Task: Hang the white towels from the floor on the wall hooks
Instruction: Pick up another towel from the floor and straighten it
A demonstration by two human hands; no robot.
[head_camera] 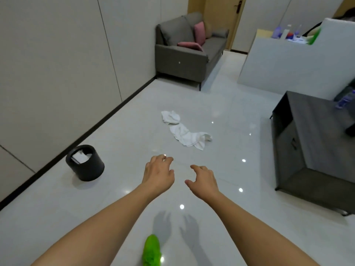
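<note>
two bare forearms with no sleeves anywhere, left hand (158,174) and right hand (204,181) both gloveless, no watch or bracelet on either wrist, a small shiny ring on a left finger, one fuzzy bright green slipper (151,250) down below

I count two white towels (184,129) mid-frame on the floor, one black bin (85,163) at left, one grey sofa (189,52) with two pink cushions (198,32), and my two hands (159,173).

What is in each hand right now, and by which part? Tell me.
Nothing is held. The left hand and right hand both reach forward with loosely bent fingers, above the floor, apart from the white towels lying ahead.
</note>
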